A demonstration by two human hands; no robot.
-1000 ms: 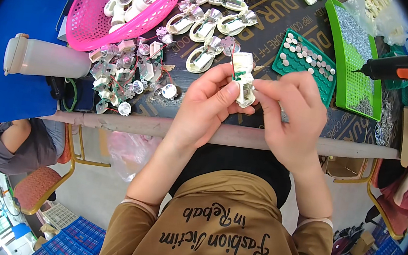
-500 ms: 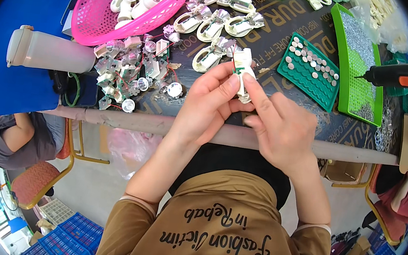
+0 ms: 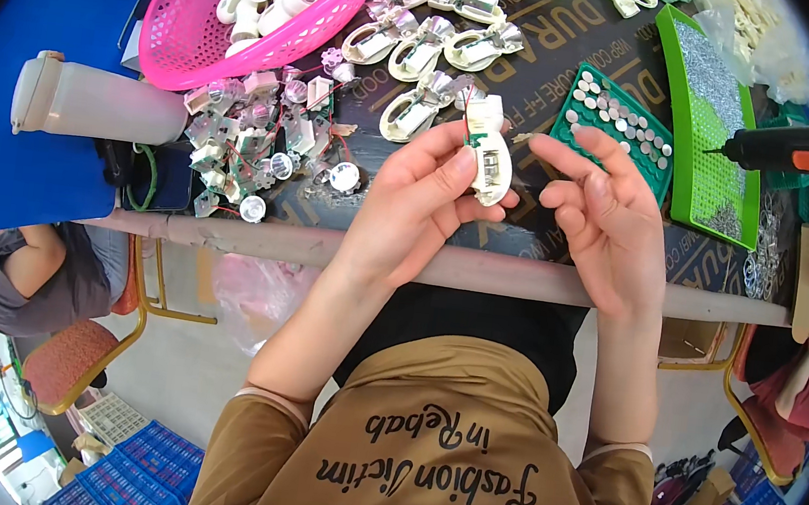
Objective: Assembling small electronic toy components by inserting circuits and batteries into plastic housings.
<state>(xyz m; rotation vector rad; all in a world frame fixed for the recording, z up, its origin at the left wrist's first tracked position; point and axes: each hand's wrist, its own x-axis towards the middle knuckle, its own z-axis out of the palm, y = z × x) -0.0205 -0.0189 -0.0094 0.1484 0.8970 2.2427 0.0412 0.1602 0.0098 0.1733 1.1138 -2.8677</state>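
My left hand point(image 3: 424, 190) grips a cream plastic light casing point(image 3: 494, 171) between thumb and fingers, over the table's near edge. A small green circuit board and a red wire show at the casing's upper left side. To the right, my right hand point(image 3: 608, 216) is raised off the casing with its fingers spread, and nothing shows in it. Its fingertips are close to a dark green tray point(image 3: 574, 147) holding several small round silver discs. Beyond my left hand lie several similar open casings point(image 3: 415, 109) with reflectors and boards in them.
Left of my hands is a pile of reflectors and wired boards point(image 3: 258, 136). Behind it stands a pink basket point(image 3: 175, 32) of white parts, beside a lidded pale container point(image 3: 112, 103). A light green tray point(image 3: 703, 172) of small metal pieces and a black-orange electric screwdriver point(image 3: 785, 149) are at right.
My right hand has let go of the casing and moved right, its fingers spreading toward the dark green tray. My left hand keeps the casing in nearly the same place.
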